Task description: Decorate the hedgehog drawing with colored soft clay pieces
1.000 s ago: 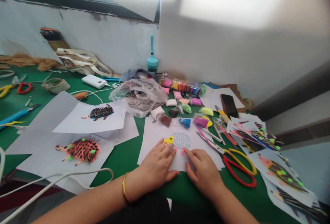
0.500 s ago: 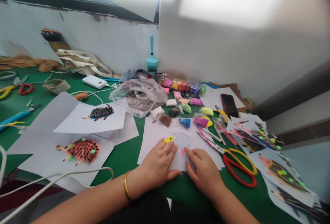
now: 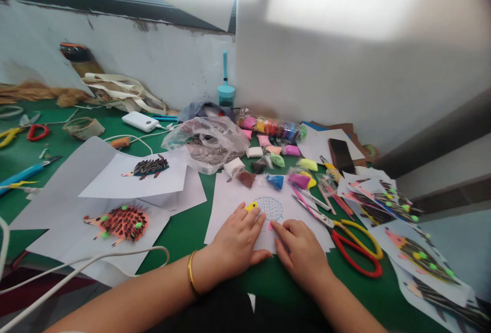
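Left hand [image 3: 238,238]: flat on paper [image 3: 224,202], grabbing nothing | Right hand [image 3: 303,251]: loose, fingertip at pink bit [image 3: 270,226] | New: finger hides more pink, likely pressing it

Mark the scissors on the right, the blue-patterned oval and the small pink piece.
Scissors [image 3: 327,221]: head view, on the metal near the pivot.
Blue-patterned oval [image 3: 269,208]: head view, on its middle.
Small pink piece [image 3: 270,225]: head view, middle of its visible part.
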`<act>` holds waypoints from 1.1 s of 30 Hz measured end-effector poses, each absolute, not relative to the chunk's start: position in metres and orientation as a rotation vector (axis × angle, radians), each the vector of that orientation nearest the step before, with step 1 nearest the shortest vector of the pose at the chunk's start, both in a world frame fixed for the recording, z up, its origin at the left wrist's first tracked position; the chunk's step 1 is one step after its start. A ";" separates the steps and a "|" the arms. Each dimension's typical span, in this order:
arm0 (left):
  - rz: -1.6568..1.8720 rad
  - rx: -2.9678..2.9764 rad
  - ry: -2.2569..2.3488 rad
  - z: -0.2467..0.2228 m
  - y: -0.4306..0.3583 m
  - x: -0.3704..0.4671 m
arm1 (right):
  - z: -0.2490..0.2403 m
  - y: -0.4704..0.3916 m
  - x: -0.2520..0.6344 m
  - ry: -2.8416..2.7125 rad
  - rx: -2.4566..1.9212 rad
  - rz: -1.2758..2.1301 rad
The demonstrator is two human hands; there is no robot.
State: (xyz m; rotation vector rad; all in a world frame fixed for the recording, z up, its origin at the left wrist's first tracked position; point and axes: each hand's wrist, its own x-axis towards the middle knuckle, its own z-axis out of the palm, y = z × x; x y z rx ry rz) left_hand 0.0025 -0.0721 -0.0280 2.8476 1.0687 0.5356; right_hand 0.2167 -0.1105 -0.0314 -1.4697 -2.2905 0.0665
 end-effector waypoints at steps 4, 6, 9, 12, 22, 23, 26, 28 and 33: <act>0.508 2.827 1.052 -0.026 -0.071 0.003 | -0.031 -0.110 0.216 -2.306 -1.471 0.038; 0.529 2.825 1.048 -0.026 -0.070 0.002 | -0.030 -0.111 0.216 -2.297 -1.466 0.033; 0.590 2.839 1.024 -0.027 -0.070 -0.001 | -0.030 -0.112 0.218 -2.276 -1.427 0.074; 0.653 2.839 1.006 -0.026 -0.071 -0.006 | -0.030 -0.113 0.219 -2.276 -1.374 0.117; 0.558 2.873 0.962 -0.025 -0.074 -0.004 | -0.028 -0.113 0.219 -2.272 -1.354 0.108; 0.560 2.876 0.961 -0.025 -0.075 -0.004 | -0.029 -0.113 0.219 -2.272 -1.353 0.101; 0.583 2.886 0.962 -0.026 -0.075 -0.004 | -0.029 -0.112 0.220 -2.276 -1.358 0.081; 0.593 2.893 0.957 -0.026 -0.074 -0.004 | -0.030 -0.112 0.220 -2.283 -1.359 0.086; 0.572 2.914 0.962 -0.027 -0.074 -0.004 | -0.031 -0.112 0.218 -2.291 -1.433 0.072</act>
